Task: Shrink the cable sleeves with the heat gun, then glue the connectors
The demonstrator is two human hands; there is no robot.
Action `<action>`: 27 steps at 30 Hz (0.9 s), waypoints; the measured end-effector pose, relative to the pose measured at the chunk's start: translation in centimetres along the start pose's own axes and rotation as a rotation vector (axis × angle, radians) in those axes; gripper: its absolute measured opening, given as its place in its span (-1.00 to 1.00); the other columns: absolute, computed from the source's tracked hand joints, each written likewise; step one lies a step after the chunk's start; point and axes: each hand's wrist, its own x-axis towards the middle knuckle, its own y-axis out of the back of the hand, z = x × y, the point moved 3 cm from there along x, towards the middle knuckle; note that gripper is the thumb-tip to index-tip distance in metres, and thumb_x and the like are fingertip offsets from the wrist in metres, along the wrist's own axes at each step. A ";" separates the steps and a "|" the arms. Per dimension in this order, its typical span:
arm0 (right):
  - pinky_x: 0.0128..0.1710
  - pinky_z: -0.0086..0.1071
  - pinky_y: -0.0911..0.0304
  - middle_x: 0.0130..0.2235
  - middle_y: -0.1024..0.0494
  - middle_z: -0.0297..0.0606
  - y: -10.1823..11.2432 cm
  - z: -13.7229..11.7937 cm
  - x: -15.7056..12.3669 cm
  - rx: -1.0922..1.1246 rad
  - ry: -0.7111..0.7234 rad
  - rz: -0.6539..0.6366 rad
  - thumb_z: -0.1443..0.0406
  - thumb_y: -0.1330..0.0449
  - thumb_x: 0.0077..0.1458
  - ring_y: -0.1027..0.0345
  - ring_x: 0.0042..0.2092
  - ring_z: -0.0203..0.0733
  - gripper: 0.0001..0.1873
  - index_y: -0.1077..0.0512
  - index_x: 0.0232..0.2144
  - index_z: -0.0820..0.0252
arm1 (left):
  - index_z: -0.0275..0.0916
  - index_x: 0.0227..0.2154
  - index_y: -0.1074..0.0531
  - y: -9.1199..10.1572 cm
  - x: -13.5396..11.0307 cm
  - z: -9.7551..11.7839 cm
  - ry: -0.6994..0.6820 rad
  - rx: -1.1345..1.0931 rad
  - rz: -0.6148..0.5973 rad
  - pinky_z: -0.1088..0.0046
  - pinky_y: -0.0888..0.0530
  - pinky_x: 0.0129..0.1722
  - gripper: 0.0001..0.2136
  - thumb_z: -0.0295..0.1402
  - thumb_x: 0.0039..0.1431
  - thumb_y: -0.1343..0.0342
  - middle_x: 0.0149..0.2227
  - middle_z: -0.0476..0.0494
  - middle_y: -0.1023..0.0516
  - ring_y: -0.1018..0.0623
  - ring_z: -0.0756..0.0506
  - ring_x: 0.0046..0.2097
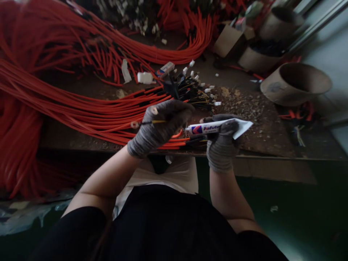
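My right hand point(224, 139), in a grey glove, is closed round a white glue tube point(210, 127) lettered "Kafute…", its nozzle pointing left toward my other hand. The tube's flattened tail sticks out to the right. My gloved left hand point(161, 121) is closed, and a thin wire with a ring terminal point(134, 124) at its end pokes out over the wrist side. A second ring point(154, 110) shows on the back of that hand. The fingertips are partly hidden. Under both hands lies a bundle of orange cables point(108, 112) with black-sleeved ends and white connectors point(209, 90).
More orange cables point(174, 54) are heaped behind and to the left. A small box point(166, 67) and a white block point(145, 77) sit behind the bundle. At right stand cardboard tubes point(296, 83) and an open carton point(227, 40). Crumbs litter the worktable point(266, 134).
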 end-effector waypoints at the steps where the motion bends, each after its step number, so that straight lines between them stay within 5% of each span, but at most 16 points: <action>1: -0.50 -0.34 -0.40 -0.44 -0.55 -0.35 -0.2 0.0 0.2 -0.008 0.007 0.007 0.05 -0.09 0.24 -0.47 -0.48 -0.23 -0.75 -0.39 -0.38 0.02 | -0.28 -0.28 -0.60 0.0 0.5 -0.2 0.031 -0.047 0.012 0.43 -0.53 -0.24 -0.82 -0.26 0.18 -0.23 -0.34 -0.11 -0.61 -0.58 -0.07 -0.28; 6: -0.48 -0.35 -0.37 -0.45 -0.54 -0.35 -0.2 -0.5 0.1 -0.142 0.125 -0.018 0.06 -0.07 0.27 -0.42 -0.48 -0.26 -0.71 -0.43 -0.39 0.05 | -0.30 -0.42 -0.58 0.2 2.4 -1.4 0.130 -0.230 0.037 0.49 -0.52 -0.34 -0.85 -0.30 0.05 -0.35 -0.49 -0.06 -0.55 -0.55 -0.04 -0.37; 10: -0.25 -0.28 -0.42 -0.31 -0.59 -0.29 -0.1 -1.0 -0.8 -0.303 0.325 -0.037 0.05 -0.13 0.23 -0.49 -0.29 -0.20 -0.72 -0.51 -0.33 0.06 | -0.31 -0.44 -0.58 0.2 2.4 -1.8 0.169 -0.291 0.071 0.50 -0.51 -0.37 -0.83 -0.28 0.04 -0.35 -0.50 -0.07 -0.55 -0.57 -0.05 -0.36; 17: -0.47 -0.38 -0.42 -0.49 -0.54 -0.39 -0.6 1.5 0.5 0.068 -0.115 0.044 0.02 -0.16 0.17 -0.46 -0.48 -0.26 -0.69 -0.40 -0.44 0.09 | -0.28 -0.32 -0.60 0.6 0.1 -1.2 0.169 -0.246 0.108 0.49 -0.50 -0.42 -0.74 -0.17 0.09 -0.30 -0.40 -0.12 -0.60 -0.59 -0.06 -0.38; 22: -0.46 -0.40 -0.43 -0.49 -0.55 -0.38 1.4 0.3 0.7 0.036 -0.105 -0.157 0.01 -0.18 0.18 -0.46 -0.48 -0.29 -0.68 -0.47 -0.41 0.09 | -0.19 -0.14 -0.57 -2.0 -4.8 1.5 -0.034 -0.006 -0.169 0.47 -0.52 -0.40 -0.77 -0.23 0.25 -0.13 -0.28 -0.14 -0.64 -0.60 -0.07 -0.36; 27: -0.56 -0.36 -0.40 -0.52 -0.54 -0.34 2.4 -0.8 1.0 -0.031 -0.202 -0.507 -0.10 -0.27 0.05 -0.43 -0.55 -0.25 -0.58 -0.50 -0.45 0.12 | -0.24 -0.25 -0.53 -6.5 -9.1 1.5 -0.297 0.257 -0.503 0.52 -0.27 -0.65 -0.76 -0.21 0.29 -0.04 -0.50 -0.13 -0.55 -0.38 0.02 -0.60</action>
